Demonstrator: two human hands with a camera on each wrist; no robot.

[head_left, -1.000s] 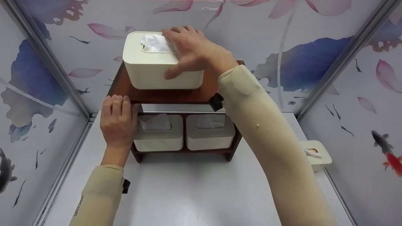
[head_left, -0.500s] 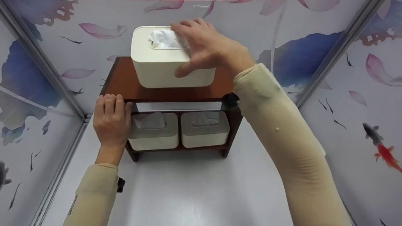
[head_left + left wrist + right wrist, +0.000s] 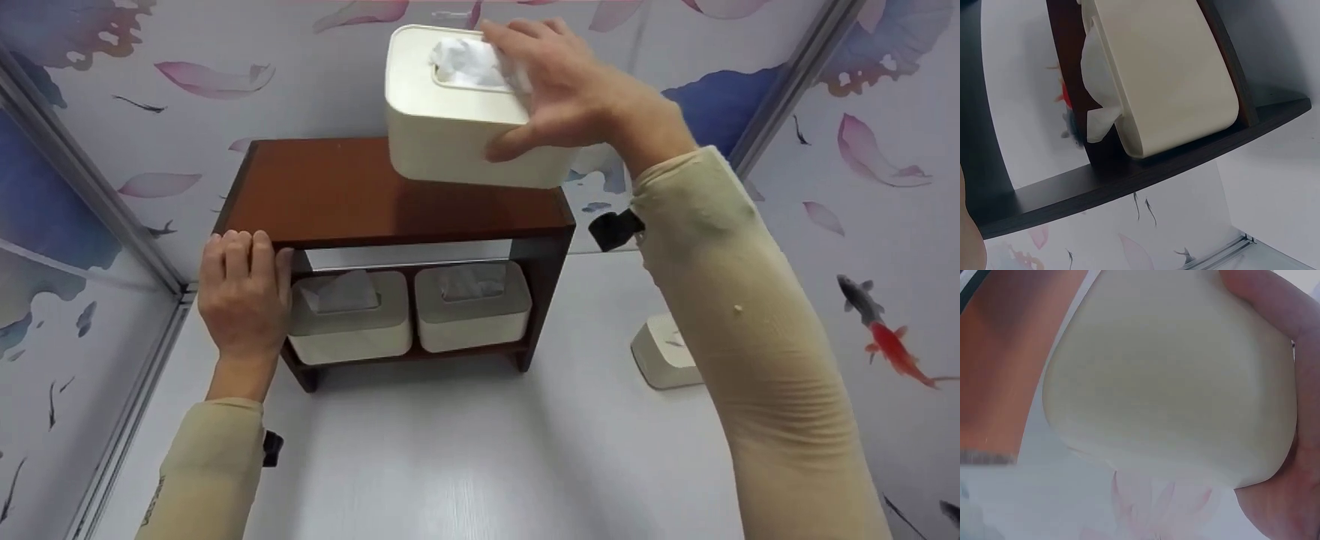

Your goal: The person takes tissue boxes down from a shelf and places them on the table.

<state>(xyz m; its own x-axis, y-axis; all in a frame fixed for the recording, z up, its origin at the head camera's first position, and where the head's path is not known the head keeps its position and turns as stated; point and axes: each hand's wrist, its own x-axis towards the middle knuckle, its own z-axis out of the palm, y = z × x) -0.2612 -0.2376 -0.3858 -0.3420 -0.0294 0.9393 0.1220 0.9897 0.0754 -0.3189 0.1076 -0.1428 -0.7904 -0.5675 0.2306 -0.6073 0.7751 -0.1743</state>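
My right hand grips a cream tissue box from above, thumb on its front face and fingers toward the back. The box hangs over the right end of a brown wooden shelf, raised off the top board. White tissue pokes from its slot. In the right wrist view, the box's smooth side fills most of the picture, with the thumb along it. My left hand holds the shelf's left front corner, fingers over the top edge; its palm side is hidden.
Two similar tissue boxes, left and right, sit side by side on the lower shelf. Another tissue box stands on the white surface to the right, partly behind my right forearm. Patterned walls enclose the space.
My right hand has lifted the tissue box off the shelf top and carried it rightward. The left hand keeps its place on the shelf corner. The whole view has shifted somewhat.
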